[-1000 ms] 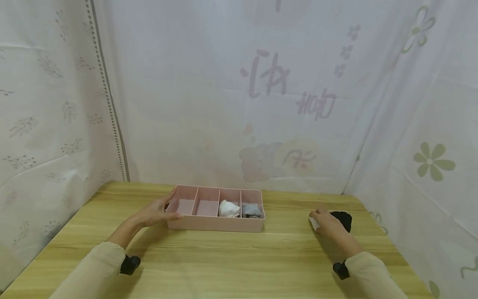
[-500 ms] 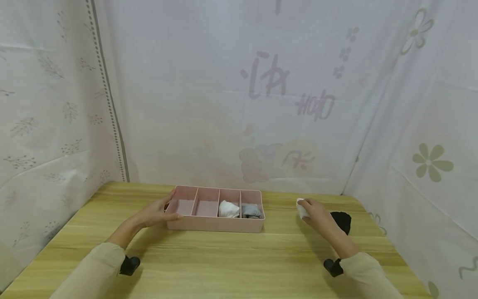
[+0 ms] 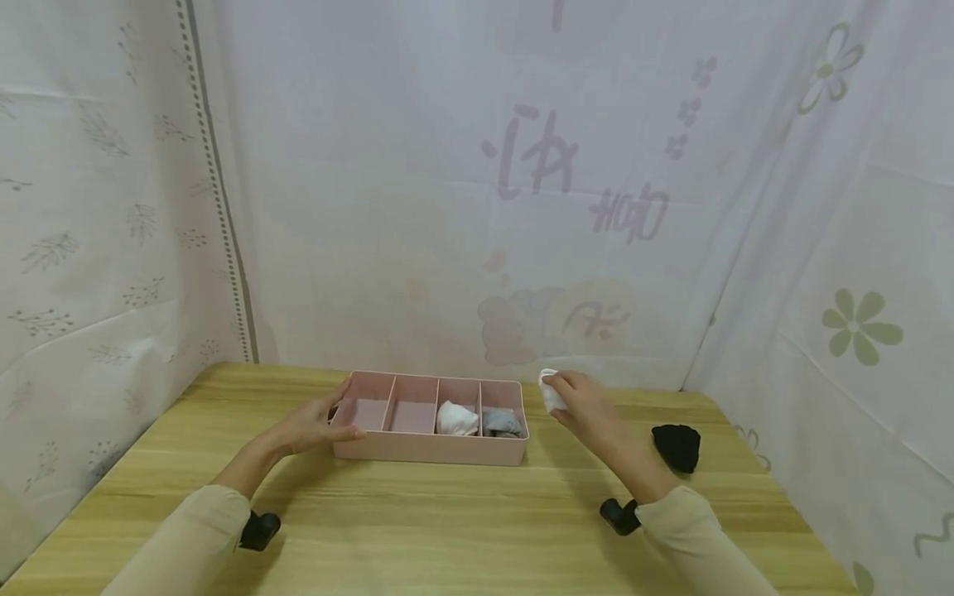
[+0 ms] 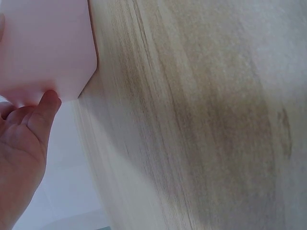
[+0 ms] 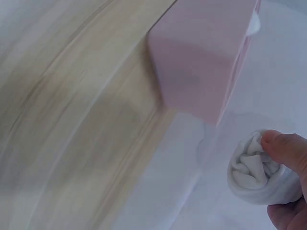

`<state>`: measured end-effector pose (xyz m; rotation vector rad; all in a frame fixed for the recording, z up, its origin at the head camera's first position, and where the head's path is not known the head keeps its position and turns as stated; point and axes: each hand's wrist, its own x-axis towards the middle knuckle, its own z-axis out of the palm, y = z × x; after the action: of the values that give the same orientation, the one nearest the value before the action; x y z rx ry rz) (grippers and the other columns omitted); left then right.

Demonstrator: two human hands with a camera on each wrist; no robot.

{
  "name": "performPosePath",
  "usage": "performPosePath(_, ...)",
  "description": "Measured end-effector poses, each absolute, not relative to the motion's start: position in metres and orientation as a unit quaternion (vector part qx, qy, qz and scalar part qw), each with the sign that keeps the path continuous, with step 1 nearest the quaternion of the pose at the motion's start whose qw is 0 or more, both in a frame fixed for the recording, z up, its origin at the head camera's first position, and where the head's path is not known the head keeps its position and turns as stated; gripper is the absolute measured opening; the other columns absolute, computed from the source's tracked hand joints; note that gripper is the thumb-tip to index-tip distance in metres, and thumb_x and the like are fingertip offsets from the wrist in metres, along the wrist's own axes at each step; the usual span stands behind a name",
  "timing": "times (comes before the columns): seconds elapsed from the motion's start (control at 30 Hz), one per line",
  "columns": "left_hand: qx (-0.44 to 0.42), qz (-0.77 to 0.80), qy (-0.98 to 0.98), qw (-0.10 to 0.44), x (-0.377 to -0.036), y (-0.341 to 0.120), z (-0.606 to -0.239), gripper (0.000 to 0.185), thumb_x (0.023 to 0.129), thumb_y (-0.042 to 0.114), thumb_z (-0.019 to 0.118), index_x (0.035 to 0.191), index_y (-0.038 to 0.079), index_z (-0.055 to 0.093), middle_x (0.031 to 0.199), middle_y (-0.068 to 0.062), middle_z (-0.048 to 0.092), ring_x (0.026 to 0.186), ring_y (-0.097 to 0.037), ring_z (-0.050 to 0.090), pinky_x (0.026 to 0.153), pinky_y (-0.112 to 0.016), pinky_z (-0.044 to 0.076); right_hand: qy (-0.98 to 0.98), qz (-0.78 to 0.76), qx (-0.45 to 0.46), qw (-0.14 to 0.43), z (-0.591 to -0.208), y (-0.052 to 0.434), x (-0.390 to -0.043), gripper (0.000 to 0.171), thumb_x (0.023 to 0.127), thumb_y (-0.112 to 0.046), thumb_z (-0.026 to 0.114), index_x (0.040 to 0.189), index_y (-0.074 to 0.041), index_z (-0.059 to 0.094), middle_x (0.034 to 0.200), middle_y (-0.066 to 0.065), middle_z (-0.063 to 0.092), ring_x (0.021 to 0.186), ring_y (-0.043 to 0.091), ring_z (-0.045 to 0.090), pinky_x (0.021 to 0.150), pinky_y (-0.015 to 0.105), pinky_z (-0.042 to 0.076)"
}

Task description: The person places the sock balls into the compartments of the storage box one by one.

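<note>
My left hand (image 3: 305, 426) grips the left end of a pink divided box (image 3: 428, 449), its thumb at the front rim. In the left wrist view its thumb and fingers pinch the box wall. Raised off the table just right of the box, my right hand (image 3: 592, 416) pinches a rolled white sock (image 5: 249, 167) between thumb and fingers. A bundled white sock (image 3: 456, 418) lies in the third compartment from the left, a grey one (image 3: 502, 422) in the rightmost. The two left compartments hold nothing visible. Further right, a black bundled sock (image 3: 676, 449) lies on the table.
The box stands near the back of a wood-grain table (image 3: 447, 530). Pale printed curtains (image 3: 373, 207) hang behind the table and at both sides. A black wrist camera (image 3: 620, 516) is worn under each sleeve.
My right hand has lifted the white sock from beside the black one and carried it left and up toward the box. The left hand and the box have stayed put.
</note>
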<state>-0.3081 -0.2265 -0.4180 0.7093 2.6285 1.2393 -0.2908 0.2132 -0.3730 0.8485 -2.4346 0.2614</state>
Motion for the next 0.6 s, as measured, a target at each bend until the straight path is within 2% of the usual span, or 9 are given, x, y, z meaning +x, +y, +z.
performPosePath(0.27,0.238,0.414,0.876,0.071,-0.307,-0.228,-0.418,0.102,0.084,0.031,0.07,0.148,-0.005,0.0,0.15,-0.035,0.007,0.133,-0.053,0.02,0.103,-0.062,0.028,-0.896,0.118,0.343,0.255,-0.367,0.171,-0.293,0.051,0.075,-0.004,0.077,0.122,-0.003,0.057,0.116,0.015,0.058,0.111,0.033,0.055,0.086,0.039,0.051)
performPosePath(0.43,0.239,0.413,0.876,0.07,-0.307,-0.227,-0.417,0.102,0.085,0.031,0.07,0.148,-0.006,0.0,0.151,-0.034,0.007,0.133,-0.053,0.021,0.103,-0.062,0.028,-0.881,0.133,0.368,0.267,-0.367,0.138,-0.296,0.05,0.074,-0.006,0.078,0.12,-0.004,0.058,0.113,0.014,0.059,0.106,0.03,0.057,0.083,0.037,0.052)
performPosePath(0.6,0.233,0.41,0.879,0.074,-0.307,-0.227,-0.416,0.101,0.085,0.033,0.07,0.149,-0.005,0.001,0.15,-0.034,0.009,0.132,-0.053,0.025,0.102,-0.061,0.03,-0.878,0.153,0.378,0.25,-0.365,0.108,-0.297,0.049,0.078,-0.01,0.076,0.122,-0.005,0.056,0.116,0.013,0.058,0.107,0.029,0.057,0.083,0.037,0.053)
